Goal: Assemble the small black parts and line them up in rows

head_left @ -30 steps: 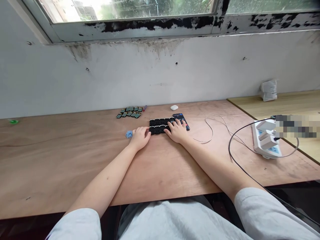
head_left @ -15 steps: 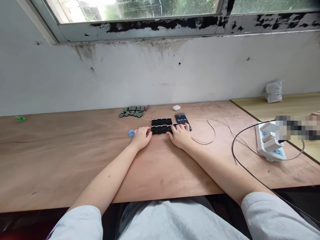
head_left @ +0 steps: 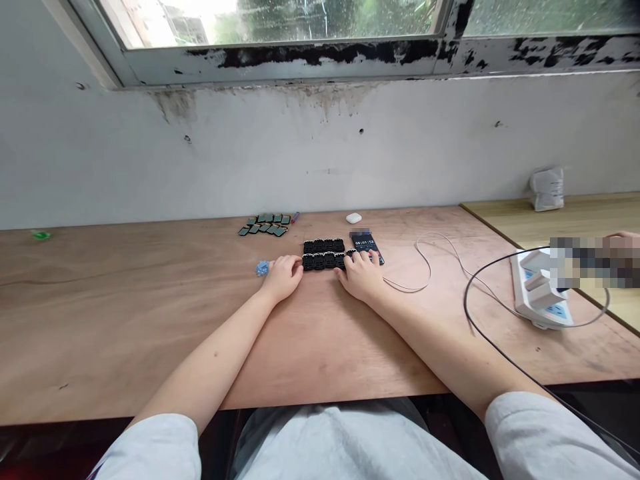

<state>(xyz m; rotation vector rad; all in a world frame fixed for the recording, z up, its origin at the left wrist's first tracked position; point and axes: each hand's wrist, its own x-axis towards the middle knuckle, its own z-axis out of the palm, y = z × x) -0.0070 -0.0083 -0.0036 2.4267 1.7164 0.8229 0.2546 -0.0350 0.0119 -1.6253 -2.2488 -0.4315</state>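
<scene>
Two rows of small black square parts (head_left: 323, 253) lie on the wooden table (head_left: 150, 320) in front of me. My left hand (head_left: 283, 277) grips the left end of the near row with curled fingers. At the right end of that row rests my right hand (head_left: 361, 275), its fingers bent over the parts and partly covering a black phone (head_left: 368, 243) with a lit screen. A small blue object (head_left: 261, 268) lies just left of my left hand.
Several green chips (head_left: 265, 225) lie behind the black parts, with a white earbud case (head_left: 353, 218) further right. A white cable (head_left: 425, 260), a black cable (head_left: 480, 320) and a white power strip (head_left: 543, 293) occupy the right side. Another person's hand (head_left: 623, 241) shows at the far right.
My right hand has slid slightly toward me, from across both rows to the near row's right end. The view has shifted a little; my left hand has stayed at the row's left end.
</scene>
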